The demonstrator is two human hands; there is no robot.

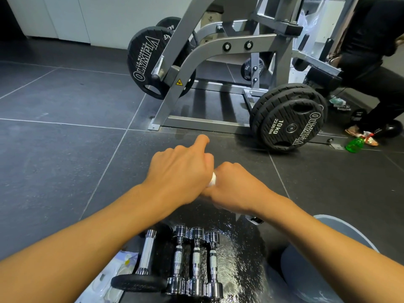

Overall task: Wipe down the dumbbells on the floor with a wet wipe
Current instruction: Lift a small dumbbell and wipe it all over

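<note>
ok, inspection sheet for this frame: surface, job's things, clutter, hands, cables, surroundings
surface: dark tiled floor; glossy black mat under the dumbbells.
job's things: three chrome dumbbells side by side, a black-ended one beside them; white wipe between both hands.
clutter: wipe packet, green spray bottle.
hands: left hand and right hand meet on the wipe.
cables: nothing seen.
surroundings: weight machine with plates; another person.

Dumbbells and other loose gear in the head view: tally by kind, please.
Chrome dumbbells: 3
Black-ended dumbbell: 1
Big weight plates on the machine: at least 4
Green spray bottle: 1
White wipe, between the hands: 1
Total: 10
</note>
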